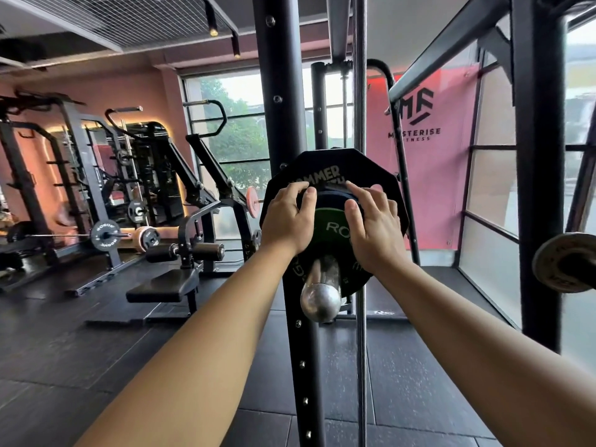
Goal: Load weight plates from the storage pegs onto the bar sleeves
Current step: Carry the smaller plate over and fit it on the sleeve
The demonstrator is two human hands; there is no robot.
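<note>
1. Weight plates, three by my count, sit stacked on one chrome sleeve (321,295) beside the black upright (274,91): a big twelve-sided black plate (325,162) at the back, a thin blue plate (332,196) in the middle, and a smaller green plate (332,227) in front.
2. The sleeve's long axis runs roughly level, and its rounded end points out towards the person and slightly down. The plates stand upright across it, faces outward.
3. The left hand (285,219) grips the upper left rim of the green plate, fingers curled over the top edge and thumb on the face.
4. The right hand (374,230) grips the upper right rim the same way, so each grip grasps the plate.
5. One worn grey plate (562,262) hangs on a separate bar end, well apart at the far right.
</note>
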